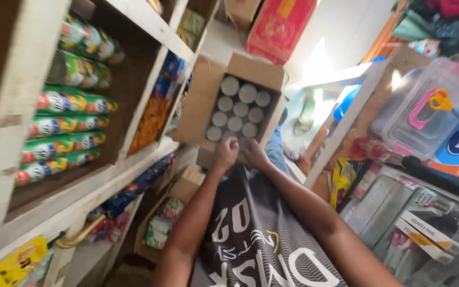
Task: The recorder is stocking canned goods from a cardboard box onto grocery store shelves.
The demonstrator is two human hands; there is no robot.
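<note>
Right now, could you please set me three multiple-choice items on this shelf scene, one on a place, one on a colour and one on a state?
1. Where are both hands?
A. At the near edge of the open cardboard box
B. On the clear plastic tub
C. On the white shelf

2. What colour are the can tops in the box?
A. Red
B. Silver-grey
C. Green

3. How are the box flaps?
A. Taped shut
B. Torn off
C. Folded open

Answers:
1 A: the left hand and right hand meet at the near rim of the cardboard box.
2 B: the can tops look silver-grey.
3 C: the box flaps stand outward and the cans show.
</note>
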